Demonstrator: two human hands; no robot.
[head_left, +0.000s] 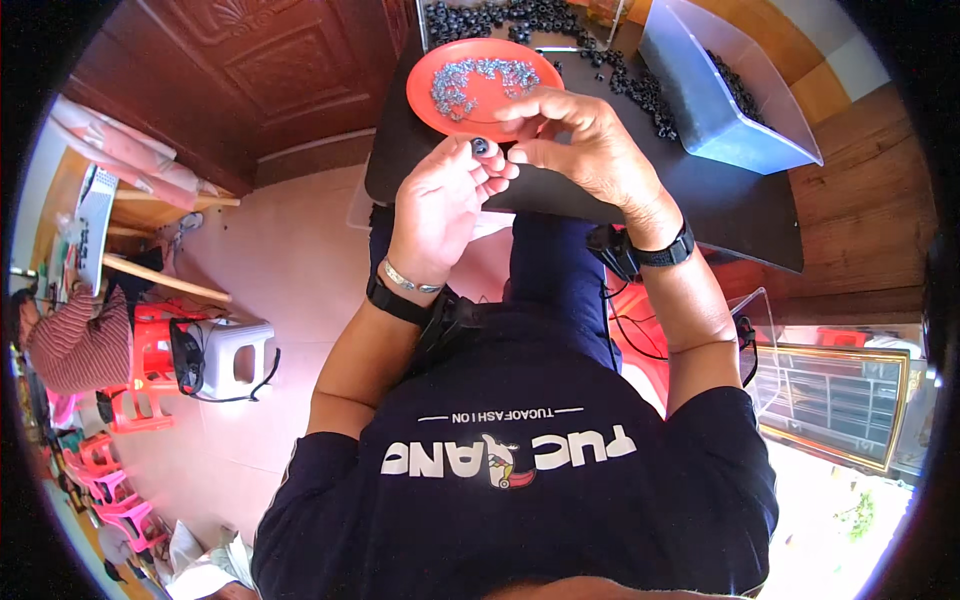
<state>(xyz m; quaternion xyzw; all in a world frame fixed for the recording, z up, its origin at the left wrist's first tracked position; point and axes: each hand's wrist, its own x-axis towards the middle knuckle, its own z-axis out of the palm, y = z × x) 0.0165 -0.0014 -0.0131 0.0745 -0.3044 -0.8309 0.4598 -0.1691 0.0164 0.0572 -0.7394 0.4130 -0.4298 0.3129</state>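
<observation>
My left hand (pixel 440 200) is closed, palm up, just in front of the plate's near edge. Between its thumb and fingers it grips a small black round part (pixel 481 146) with a paler centre. Close by on the right, my right hand (pixel 590 150) curves over the plate's near right side. Its thumb and index finger stand apart, and no object shows between them. The red plate (pixel 425 78) carries many tiny shiny silver pieces (pixel 455 90), spread in a loose ring. It sits on a dark tabletop (pixel 690 195).
More black parts (pixel 650 95) lie heaped along the table's back and right. A translucent blue-white bin (pixel 735 140) with black parts inside stands at the right. To my left are a white stool (pixel 235 360), red and pink stools, and a person in a striped top (pixel 80 350).
</observation>
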